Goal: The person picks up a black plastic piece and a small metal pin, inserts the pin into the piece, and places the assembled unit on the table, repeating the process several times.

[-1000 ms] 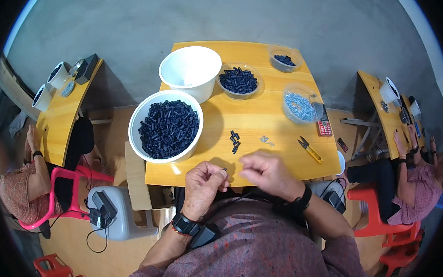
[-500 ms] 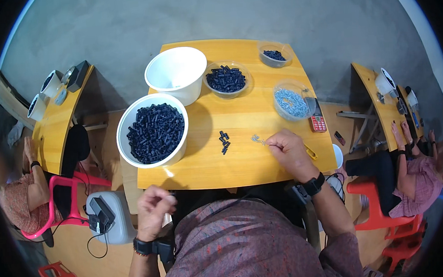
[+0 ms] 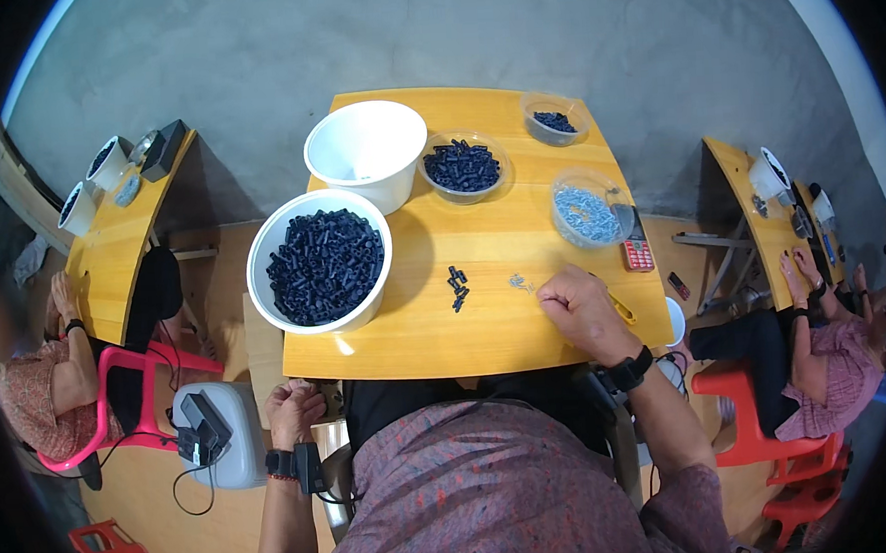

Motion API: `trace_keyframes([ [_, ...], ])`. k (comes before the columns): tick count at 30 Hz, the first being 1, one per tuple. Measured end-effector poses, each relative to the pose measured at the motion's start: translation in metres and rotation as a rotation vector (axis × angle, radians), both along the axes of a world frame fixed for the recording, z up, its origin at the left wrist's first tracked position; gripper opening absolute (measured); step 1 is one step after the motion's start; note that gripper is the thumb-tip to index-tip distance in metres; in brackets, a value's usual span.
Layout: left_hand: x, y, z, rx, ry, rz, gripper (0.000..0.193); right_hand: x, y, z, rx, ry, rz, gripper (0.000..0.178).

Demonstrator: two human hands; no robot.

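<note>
My right hand [image 3: 583, 309] rests on the table as a closed fist, just right of a few small silvery screws [image 3: 520, 282]. Whatever its curled fingers may hold is hidden. Below the table's left front corner hangs my left hand [image 3: 292, 413], its fingers bent together; I cannot make out anything in them. Several short black plastic pieces [image 3: 459, 289] lie loose left of the screws. A white bucket [image 3: 263, 276] full of such black pieces stands at the left, with an empty-looking white bucket [image 3: 398, 184] behind it.
On the wooden table [image 3: 416, 343] are a clear bowl of black pieces [image 3: 462, 165], a smaller one [image 3: 553, 123] behind, and a clear bowl of screws [image 3: 587, 214]. A red phone [image 3: 638, 254] and a yellow tool [image 3: 622, 310] lie right. People sit at tables on both sides.
My left hand has dropped down and left, away from the table's front edge. My right hand has curled into a fist and drawn slightly back from the screws. The view has shifted a little.
</note>
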State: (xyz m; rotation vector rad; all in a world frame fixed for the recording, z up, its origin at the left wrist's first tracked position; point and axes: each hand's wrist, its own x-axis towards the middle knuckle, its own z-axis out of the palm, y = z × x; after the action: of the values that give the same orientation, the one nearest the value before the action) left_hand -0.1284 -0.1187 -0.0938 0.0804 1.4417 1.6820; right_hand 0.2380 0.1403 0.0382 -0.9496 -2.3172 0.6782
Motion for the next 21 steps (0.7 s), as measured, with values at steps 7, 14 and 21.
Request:
trace_keyframes([
  [7, 0.015, 0.003, 0.046, -0.189, 0.321, 0.039, 0.006, 0.001, 0.003, -0.001, 0.069, -0.084, 0.042, 0.003],
  [14, 0.096, 0.053, 0.111, 0.195, 1.075, -0.502, 0.01, -0.013, -0.02, -0.004, -0.199, 0.176, 0.043, 0.007],
  [21, 0.144, 0.148, 0.129, 0.298, 1.391, -0.411, 0.02, -0.013, -0.035, -0.009, -0.222, 0.21, 0.095, 0.008],
])
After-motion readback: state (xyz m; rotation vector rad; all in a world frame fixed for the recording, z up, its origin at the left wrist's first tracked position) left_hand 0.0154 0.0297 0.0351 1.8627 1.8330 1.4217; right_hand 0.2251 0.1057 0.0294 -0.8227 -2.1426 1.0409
